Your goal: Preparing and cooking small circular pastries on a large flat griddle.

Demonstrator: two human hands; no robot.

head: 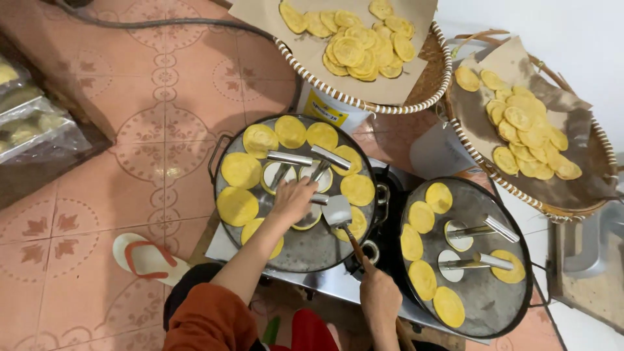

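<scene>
My left hand [292, 198] reaches onto the left round griddle [312, 250], its fingers closed around the metal handle of a ring mould [318, 199] over a pale cake. Two more handled ring moulds [289, 158] lie just beyond it. Yellow flat cakes [237, 206] ring the griddle's edge. My right hand [380, 299] grips the wooden handle of a metal spatula [338, 211]. The spatula's blade rests on the griddle right beside my left hand.
A second griddle [487, 299] at the right holds yellow cakes and two handled moulds [500, 227]. Two paper-lined woven baskets [364, 104] [513, 188] of cooked cakes stand behind. A sandal [146, 259] lies on the tiled floor, with plastic bags [26, 123] at far left.
</scene>
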